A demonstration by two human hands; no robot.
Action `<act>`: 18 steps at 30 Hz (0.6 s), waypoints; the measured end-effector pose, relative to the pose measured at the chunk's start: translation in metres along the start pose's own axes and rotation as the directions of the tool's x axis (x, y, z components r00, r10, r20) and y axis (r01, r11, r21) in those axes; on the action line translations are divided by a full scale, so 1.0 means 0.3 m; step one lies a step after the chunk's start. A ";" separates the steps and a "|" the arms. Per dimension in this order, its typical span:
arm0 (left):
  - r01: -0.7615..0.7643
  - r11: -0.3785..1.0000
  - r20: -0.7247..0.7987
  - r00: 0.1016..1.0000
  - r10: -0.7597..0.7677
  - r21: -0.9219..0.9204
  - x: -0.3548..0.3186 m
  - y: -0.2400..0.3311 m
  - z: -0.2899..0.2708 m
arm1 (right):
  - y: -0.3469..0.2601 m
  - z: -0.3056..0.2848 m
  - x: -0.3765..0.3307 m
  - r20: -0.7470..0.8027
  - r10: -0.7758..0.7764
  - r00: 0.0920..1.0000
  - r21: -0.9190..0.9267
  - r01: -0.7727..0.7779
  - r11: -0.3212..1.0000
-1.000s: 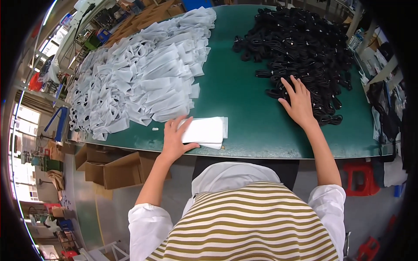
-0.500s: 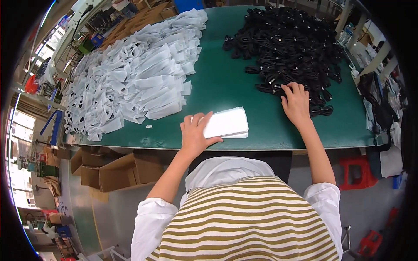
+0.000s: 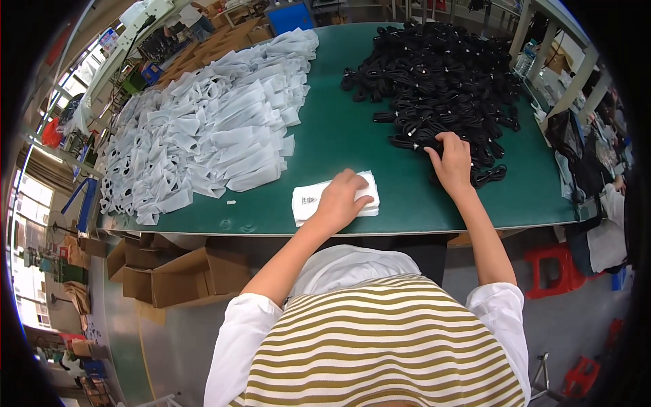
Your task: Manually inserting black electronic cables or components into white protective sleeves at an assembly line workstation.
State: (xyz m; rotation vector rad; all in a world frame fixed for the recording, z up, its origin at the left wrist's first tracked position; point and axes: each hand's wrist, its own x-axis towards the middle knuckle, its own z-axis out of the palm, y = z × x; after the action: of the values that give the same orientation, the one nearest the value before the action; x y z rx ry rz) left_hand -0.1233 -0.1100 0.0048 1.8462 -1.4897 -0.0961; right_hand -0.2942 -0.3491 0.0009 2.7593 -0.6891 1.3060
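My left hand rests on a small stack of flat white bags near the table's front edge. Its fingers lie over the top bag with the thumb apart, and dark print shows on the bag's left end. On the right, my right hand reaches the near edge of a heap of coiled black cables. Thumb and fingers stand apart beside a cable bundle; the fingertips are partly lost against the black. A wide spread of white translucent bags covers the table's left side.
The green table shows bare between bags and cables. A small white piece lies left of the stack. Open cardboard boxes stand below on the left, a red stool on the right. Metal posts rise beyond the right edge.
My left hand has slid from the left end of the white stack to its right part, baring the printed end. My right hand stays at the cable heap, thumb and fingers further apart.
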 end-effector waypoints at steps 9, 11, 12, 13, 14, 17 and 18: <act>0.131 0.982 -0.050 0.989 -0.139 -0.134 0.006 -0.028 0.043 | -0.189 -0.040 -0.072 0.619 0.395 0.678 0.661 -0.722 0.204; 0.160 0.973 -0.046 0.985 -0.169 -0.165 0.002 -0.031 0.043 | -0.227 -0.057 -0.093 0.493 0.349 0.797 0.687 -0.603 0.405; 0.187 0.963 -0.042 0.979 -0.199 -0.196 -0.002 -0.034 0.043 | -0.251 -0.070 -0.096 0.365 0.266 0.892 0.674 -0.450 0.585; 0.214 0.950 -0.037 0.973 -0.228 -0.227 -0.005 -0.035 0.042 | -0.269 -0.081 -0.096 0.241 0.152 0.959 0.622 -0.273 0.734; 0.216 0.950 -0.036 0.973 -0.230 -0.227 -0.008 -0.036 0.042 | -0.286 -0.091 -0.096 0.243 0.153 0.958 0.622 -0.274 0.733; 0.252 0.929 -0.026 0.963 -0.269 -0.272 -0.013 -0.035 0.037 | -0.320 -0.116 -0.091 0.261 0.002 0.965 0.454 -0.124 0.882; 0.251 0.928 -0.027 0.963 -0.269 -0.274 -0.013 -0.035 0.039 | -0.323 -0.116 -0.092 0.261 0.001 0.965 0.452 -0.123 0.883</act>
State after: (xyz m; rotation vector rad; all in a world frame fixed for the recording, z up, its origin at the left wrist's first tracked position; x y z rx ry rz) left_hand -0.1219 -0.1120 -0.0112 1.7948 -1.1190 -0.3468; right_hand -0.2969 -0.2442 0.0200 3.3654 -0.5298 1.2834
